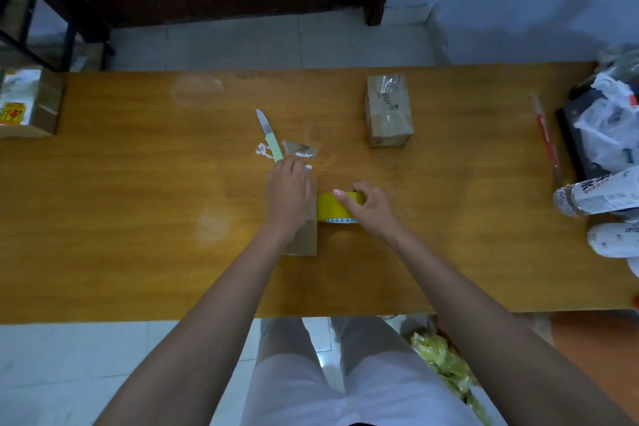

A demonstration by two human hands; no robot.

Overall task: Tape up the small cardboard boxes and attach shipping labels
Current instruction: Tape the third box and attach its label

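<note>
Small cardboard box [304, 239] lying near the front middle of the wooden table [138, 218], largely hidden under the left hand [288, 194]. Left hand laid palm down on the box top, fingers fairly straight, pressing rather than gripping. Right hand [371, 209] curled round the yellow tape roll [337, 207], thumb extended over the roll's upper edge, roll standing just beside the box's right side and apparently touching it. Judged step: laying tape across the box top. Whether a strip already bridges roll and box: cannot tell. Advised: keep the left palm flat over the flaps to hold the seam closed; draw the roll under steady tension; smooth the strip down behind the roll; carry it past the edge onto the side wall before cutting. Green-handled knife [270, 137] lying just beyond the left fingertips, blade open and pointing away, within reach for the cut; care needed when reaching. Tape scraps [299, 149] beside the knife handle, best kept off the adhesive. Long axis of the box running near to far, short end facing the person. Second box [389, 111] farther back and to the right, already taped, same lengthwise alignment.
</note>
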